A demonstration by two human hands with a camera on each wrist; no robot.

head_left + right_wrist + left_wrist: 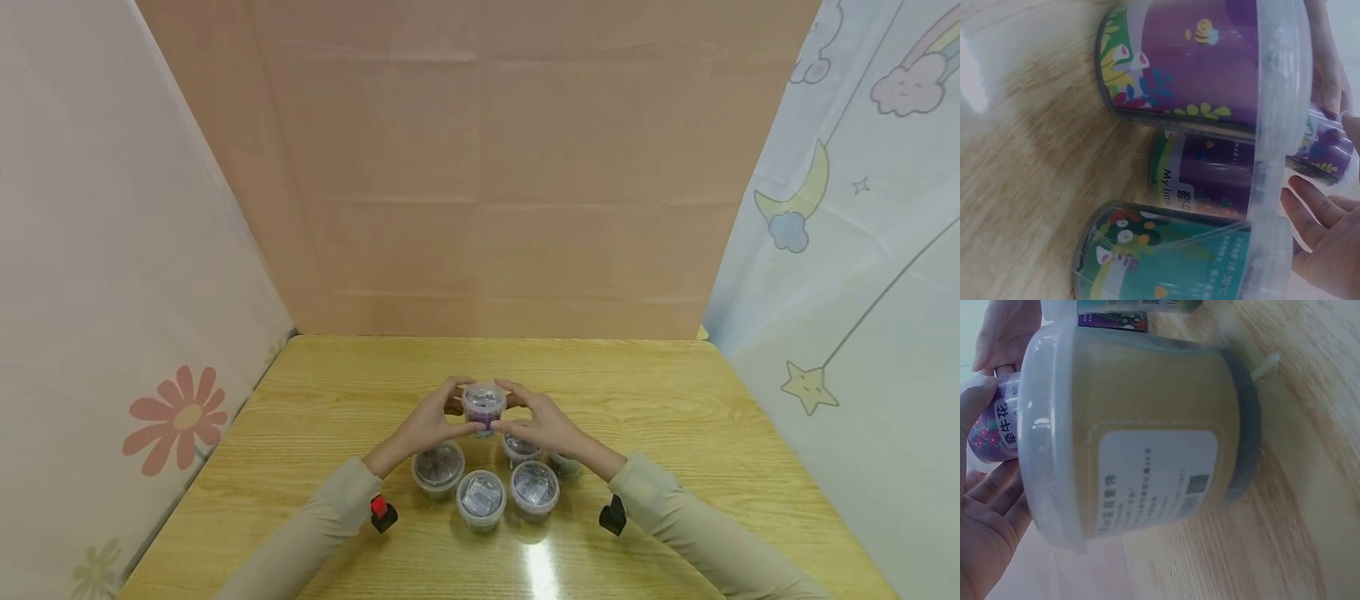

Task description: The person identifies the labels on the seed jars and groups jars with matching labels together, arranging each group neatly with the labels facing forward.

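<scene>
Between both hands is a small clear plastic tub (483, 402) with a lid and a purple printed label, above the other tubs at the middle of the table. My left hand (429, 423) grips its left side, thumb at the front and fingers behind. From the right, my right hand (553, 427) holds it the same way. In the left wrist view the label of the held tub (999, 422) shows flowers. A yellowish tub (1160, 431) with a white sticker fills most of that view. The right wrist view has a purple tub (1204, 62) and a green tub (1172, 253) close up.
Nearer the body stand several lidded tubs: one at left (438, 468), one in front (481, 498), one right of it (535, 490), others partly under the right hand. The wooden table (337, 375) meets a brown back panel (480, 208) and patterned side sheets.
</scene>
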